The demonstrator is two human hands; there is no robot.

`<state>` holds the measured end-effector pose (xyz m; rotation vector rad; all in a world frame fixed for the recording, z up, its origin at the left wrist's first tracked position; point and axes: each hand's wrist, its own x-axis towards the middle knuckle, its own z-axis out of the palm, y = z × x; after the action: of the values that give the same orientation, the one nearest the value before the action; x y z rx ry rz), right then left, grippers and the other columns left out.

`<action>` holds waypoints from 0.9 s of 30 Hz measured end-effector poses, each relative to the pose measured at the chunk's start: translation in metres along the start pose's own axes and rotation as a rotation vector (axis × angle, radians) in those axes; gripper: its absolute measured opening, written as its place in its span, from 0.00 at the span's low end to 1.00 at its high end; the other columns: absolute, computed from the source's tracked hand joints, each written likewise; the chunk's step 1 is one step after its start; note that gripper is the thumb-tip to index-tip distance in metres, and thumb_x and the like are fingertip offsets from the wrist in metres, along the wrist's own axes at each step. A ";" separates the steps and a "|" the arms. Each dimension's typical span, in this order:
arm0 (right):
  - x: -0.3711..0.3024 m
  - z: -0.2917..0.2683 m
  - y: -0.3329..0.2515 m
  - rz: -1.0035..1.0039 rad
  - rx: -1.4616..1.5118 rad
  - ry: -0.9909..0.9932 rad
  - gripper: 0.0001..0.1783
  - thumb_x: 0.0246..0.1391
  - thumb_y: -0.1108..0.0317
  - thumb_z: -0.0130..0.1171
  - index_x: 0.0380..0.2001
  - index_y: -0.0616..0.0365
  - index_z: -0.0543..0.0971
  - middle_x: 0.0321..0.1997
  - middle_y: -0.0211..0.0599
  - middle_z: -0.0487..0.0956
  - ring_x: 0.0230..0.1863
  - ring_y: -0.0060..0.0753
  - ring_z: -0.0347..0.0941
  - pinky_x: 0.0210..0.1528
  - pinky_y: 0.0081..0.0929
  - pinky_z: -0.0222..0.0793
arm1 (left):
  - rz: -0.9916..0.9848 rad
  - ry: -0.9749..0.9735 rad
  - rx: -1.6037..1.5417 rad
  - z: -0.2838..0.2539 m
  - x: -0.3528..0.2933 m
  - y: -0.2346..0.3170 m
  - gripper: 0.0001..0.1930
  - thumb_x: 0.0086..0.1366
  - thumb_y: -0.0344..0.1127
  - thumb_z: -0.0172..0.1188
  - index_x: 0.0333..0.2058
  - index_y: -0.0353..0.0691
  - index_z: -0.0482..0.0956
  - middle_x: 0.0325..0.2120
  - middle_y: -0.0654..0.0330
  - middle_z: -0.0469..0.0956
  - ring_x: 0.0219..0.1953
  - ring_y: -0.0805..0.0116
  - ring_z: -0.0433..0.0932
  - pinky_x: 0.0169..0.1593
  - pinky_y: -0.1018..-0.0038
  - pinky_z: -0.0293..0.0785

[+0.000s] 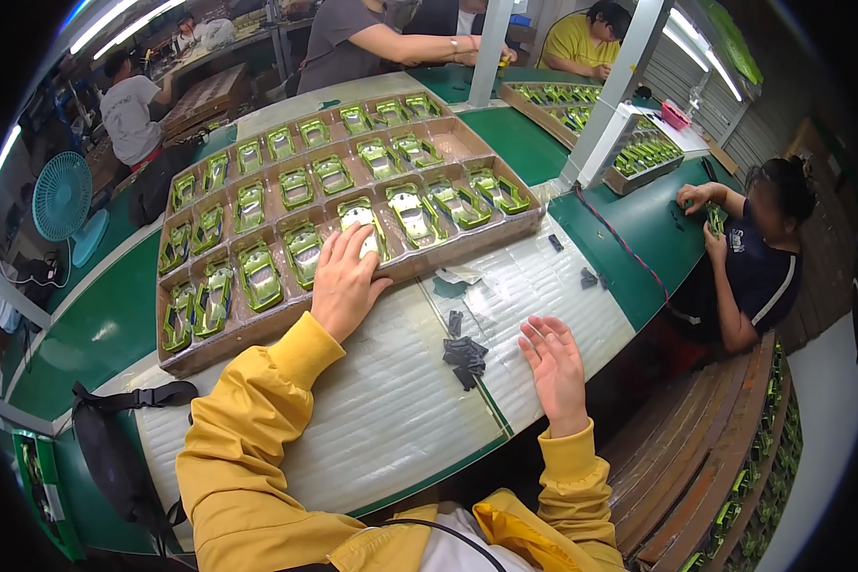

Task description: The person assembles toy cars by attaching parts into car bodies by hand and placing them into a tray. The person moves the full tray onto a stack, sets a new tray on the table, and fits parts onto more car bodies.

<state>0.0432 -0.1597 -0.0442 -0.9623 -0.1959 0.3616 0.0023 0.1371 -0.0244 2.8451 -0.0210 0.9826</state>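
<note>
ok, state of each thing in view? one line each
left hand: open, flat on the cardboard tray's front edge
right hand: open, empty, by the small black parts
cardboard tray: nearly full of green toy car bodies
small black parts: loose pile on the white mat
teal fan: upright

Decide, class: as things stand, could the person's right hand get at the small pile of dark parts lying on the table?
Probably yes. The right hand lies open and empty on the pale mat, just beside the pile of dark parts. Nothing lies between them; the left hand is away at the cardboard tray.
</note>
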 end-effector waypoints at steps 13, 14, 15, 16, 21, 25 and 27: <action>0.096 0.026 -0.004 0.354 0.339 0.100 0.32 0.52 0.62 0.50 0.55 0.67 0.51 0.58 0.54 0.54 0.59 0.48 0.53 0.60 0.37 0.52 | -0.040 0.042 -0.165 -0.020 0.002 -0.006 0.08 0.35 0.34 0.66 0.17 0.41 0.80 0.46 0.62 0.70 0.53 0.61 0.62 0.54 0.64 0.54; 0.107 0.030 -0.004 0.351 0.340 0.093 0.32 0.52 0.62 0.50 0.55 0.67 0.51 0.58 0.54 0.54 0.59 0.48 0.53 0.60 0.37 0.52 | -0.038 0.047 -0.160 -0.026 0.003 -0.004 0.08 0.35 0.34 0.66 0.17 0.41 0.80 0.46 0.62 0.70 0.53 0.61 0.62 0.54 0.64 0.54; 0.119 0.034 -0.001 0.349 0.288 0.140 0.33 0.52 0.61 0.52 0.55 0.65 0.52 0.57 0.51 0.55 0.58 0.46 0.54 0.59 0.38 0.53 | -0.032 0.037 -0.164 -0.030 0.004 -0.004 0.08 0.35 0.34 0.66 0.17 0.41 0.80 0.46 0.62 0.70 0.53 0.61 0.61 0.54 0.64 0.54; 0.130 0.036 0.004 0.347 0.234 0.185 0.33 0.51 0.59 0.53 0.55 0.63 0.53 0.57 0.48 0.56 0.57 0.44 0.55 0.58 0.39 0.53 | -0.026 0.030 -0.167 -0.034 0.004 -0.003 0.08 0.34 0.34 0.67 0.17 0.41 0.80 0.46 0.62 0.70 0.53 0.61 0.61 0.54 0.63 0.54; 0.159 0.028 0.039 0.244 0.133 0.127 0.27 0.46 0.57 0.59 0.48 0.54 0.66 0.47 0.34 0.70 0.48 0.30 0.65 0.51 0.34 0.60 | 0.004 -0.031 -0.086 -0.045 -0.017 -0.012 0.10 0.40 0.36 0.66 0.24 0.41 0.80 0.47 0.60 0.69 0.54 0.61 0.60 0.57 0.63 0.51; 0.153 0.028 0.032 0.245 0.147 0.119 0.30 0.45 0.57 0.60 0.50 0.56 0.64 0.49 0.35 0.69 0.47 0.31 0.65 0.49 0.31 0.62 | -0.241 0.102 0.096 -0.107 -0.029 -0.056 0.18 0.43 0.35 0.64 0.36 0.38 0.76 0.48 0.51 0.67 0.52 0.56 0.63 0.55 0.64 0.57; 0.154 0.019 0.023 0.250 0.138 0.155 0.31 0.43 0.57 0.61 0.50 0.56 0.64 0.48 0.36 0.69 0.47 0.32 0.65 0.48 0.31 0.63 | -0.420 0.206 0.178 -0.127 -0.059 -0.123 0.22 0.46 0.34 0.62 0.41 0.33 0.71 0.46 0.45 0.67 0.49 0.51 0.66 0.52 0.68 0.61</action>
<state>0.1745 -0.0741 -0.0521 -0.8754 0.0907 0.5206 -0.1152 0.2737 0.0233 2.7051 0.6844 1.2149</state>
